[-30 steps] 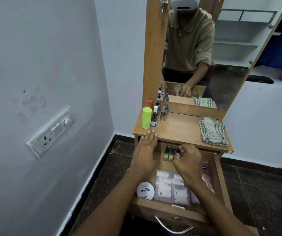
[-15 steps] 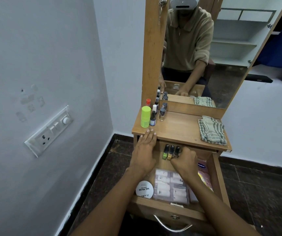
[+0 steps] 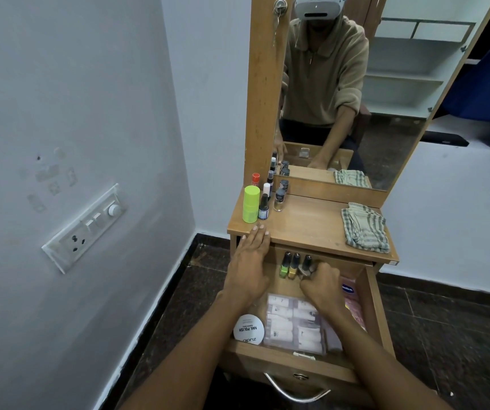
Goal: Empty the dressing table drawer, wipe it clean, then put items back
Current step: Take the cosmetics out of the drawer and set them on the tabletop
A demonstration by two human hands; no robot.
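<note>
The wooden drawer of the dressing table stands pulled out. At its back stand a green nail polish bottle, a yellow one and a dark-capped grey one. My right hand is inside the drawer, its fingers curled around the grey bottle. My left hand lies flat with straight fingers, fingertips on the tabletop's front edge. A white round nail polish remover tub, a clear box of small white items and pink packets lie in the drawer.
On the tabletop stand a lime green bottle and several small bottles at the back left; a folded checked cloth lies at the right. A mirror rises behind. A wall with a switch panel is close on the left.
My right hand has slid slightly left and down onto the grey bottle at the drawer's back, which is now upright beside the yellow one. My left hand has stayed put.
</note>
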